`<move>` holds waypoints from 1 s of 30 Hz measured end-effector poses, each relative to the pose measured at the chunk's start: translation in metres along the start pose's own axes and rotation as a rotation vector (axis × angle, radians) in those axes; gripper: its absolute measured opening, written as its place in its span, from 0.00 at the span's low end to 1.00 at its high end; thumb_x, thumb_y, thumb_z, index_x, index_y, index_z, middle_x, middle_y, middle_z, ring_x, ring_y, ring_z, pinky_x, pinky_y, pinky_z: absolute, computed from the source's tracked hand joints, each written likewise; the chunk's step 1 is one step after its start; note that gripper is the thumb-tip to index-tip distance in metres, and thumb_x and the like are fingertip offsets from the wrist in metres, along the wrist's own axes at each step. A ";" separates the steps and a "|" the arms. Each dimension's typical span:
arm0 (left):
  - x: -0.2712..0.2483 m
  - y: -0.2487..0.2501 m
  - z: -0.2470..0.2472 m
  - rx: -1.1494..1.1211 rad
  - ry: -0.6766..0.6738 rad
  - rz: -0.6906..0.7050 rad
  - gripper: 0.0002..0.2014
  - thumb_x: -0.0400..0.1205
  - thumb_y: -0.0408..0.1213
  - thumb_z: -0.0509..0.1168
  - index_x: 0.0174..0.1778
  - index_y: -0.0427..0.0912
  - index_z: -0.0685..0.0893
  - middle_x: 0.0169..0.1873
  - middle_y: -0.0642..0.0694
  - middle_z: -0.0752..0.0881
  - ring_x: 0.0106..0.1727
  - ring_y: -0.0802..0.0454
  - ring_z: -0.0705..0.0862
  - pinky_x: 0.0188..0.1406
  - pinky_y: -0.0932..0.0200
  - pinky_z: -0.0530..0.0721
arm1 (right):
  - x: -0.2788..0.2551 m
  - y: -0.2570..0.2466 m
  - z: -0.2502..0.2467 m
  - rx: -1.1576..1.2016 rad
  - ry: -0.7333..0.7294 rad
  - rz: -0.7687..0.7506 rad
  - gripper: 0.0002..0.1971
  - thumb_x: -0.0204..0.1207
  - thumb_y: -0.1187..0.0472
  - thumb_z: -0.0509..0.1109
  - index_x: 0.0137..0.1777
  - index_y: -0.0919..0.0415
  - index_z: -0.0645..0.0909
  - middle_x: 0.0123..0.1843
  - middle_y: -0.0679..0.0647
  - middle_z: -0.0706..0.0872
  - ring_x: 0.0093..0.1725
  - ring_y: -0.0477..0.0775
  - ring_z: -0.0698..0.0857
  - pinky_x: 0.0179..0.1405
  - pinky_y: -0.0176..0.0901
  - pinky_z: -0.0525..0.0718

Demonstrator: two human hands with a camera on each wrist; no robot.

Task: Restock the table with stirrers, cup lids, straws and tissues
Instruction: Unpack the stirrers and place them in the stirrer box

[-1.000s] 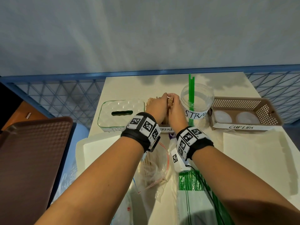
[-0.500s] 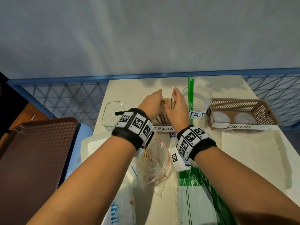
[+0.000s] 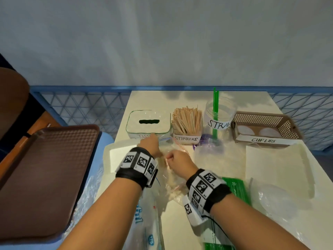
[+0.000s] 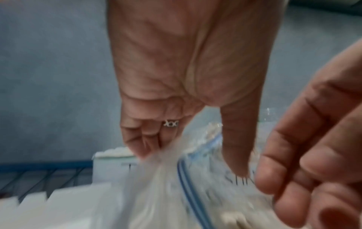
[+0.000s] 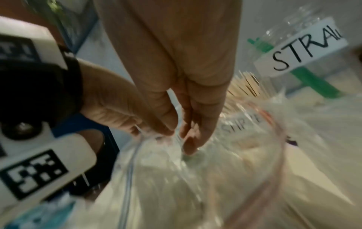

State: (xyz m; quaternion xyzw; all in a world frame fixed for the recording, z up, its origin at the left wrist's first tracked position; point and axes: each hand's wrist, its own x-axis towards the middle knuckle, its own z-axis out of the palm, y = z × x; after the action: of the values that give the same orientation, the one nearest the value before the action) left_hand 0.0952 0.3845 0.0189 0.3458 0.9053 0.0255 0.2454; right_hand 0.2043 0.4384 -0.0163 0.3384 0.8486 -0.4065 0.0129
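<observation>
Wooden stirrers [image 3: 187, 120] stand packed in the holder labelled STIRRERS [image 3: 186, 138], between the tissue box [image 3: 149, 123] and the straw jar [image 3: 219, 121], which holds a few green straws. The brown cup lids basket [image 3: 288, 123] sits at the right. In front of the holder lies a clear zip bag [image 3: 173, 177]. My left hand [image 3: 154, 141] pinches its edge by the blue strip [image 4: 188, 186]. My right hand [image 3: 169, 156] pinches the bag's plastic [image 5: 176, 139] close beside the left, with the red strip [image 5: 274, 139] to its right.
A brown tray [image 3: 45, 177] lies off the table's left side. Near me are a tissue refill pack [image 3: 147, 222], a pack of green straws [image 3: 236, 188] and bagged clear lids [image 3: 275, 201]. A white tissue stack [image 3: 120, 156] lies at the left, white paper [image 3: 273, 165] at the right. Blue railing runs behind.
Both hands have let go of the stirrers in the holder and come back toward me onto the zip bag. The stirrers now stand uncovered in the holder.
</observation>
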 end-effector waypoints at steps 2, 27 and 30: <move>0.003 -0.006 0.012 -0.043 0.021 -0.026 0.24 0.79 0.37 0.66 0.67 0.32 0.68 0.62 0.34 0.81 0.64 0.37 0.79 0.62 0.47 0.78 | -0.001 0.007 0.010 -0.098 -0.029 0.035 0.14 0.82 0.68 0.56 0.63 0.67 0.79 0.63 0.63 0.82 0.58 0.58 0.80 0.51 0.36 0.72; 0.017 0.003 0.023 -0.424 0.099 0.090 0.13 0.83 0.30 0.57 0.58 0.27 0.79 0.58 0.31 0.83 0.60 0.36 0.80 0.55 0.52 0.75 | 0.023 0.018 0.035 0.087 0.165 -0.071 0.15 0.80 0.69 0.57 0.64 0.70 0.75 0.64 0.67 0.76 0.65 0.63 0.74 0.63 0.43 0.69; 0.021 0.004 0.025 -0.530 0.095 0.041 0.13 0.83 0.32 0.57 0.58 0.28 0.78 0.55 0.32 0.83 0.59 0.37 0.81 0.50 0.55 0.74 | 0.028 0.026 0.035 -0.050 0.121 0.087 0.20 0.81 0.63 0.59 0.71 0.70 0.70 0.71 0.67 0.73 0.71 0.63 0.72 0.71 0.47 0.67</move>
State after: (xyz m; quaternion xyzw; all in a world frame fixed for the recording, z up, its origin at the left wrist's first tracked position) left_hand 0.0956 0.3983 -0.0114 0.2862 0.8703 0.2828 0.2840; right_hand 0.1888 0.4413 -0.0656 0.3986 0.8422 -0.3629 -0.0123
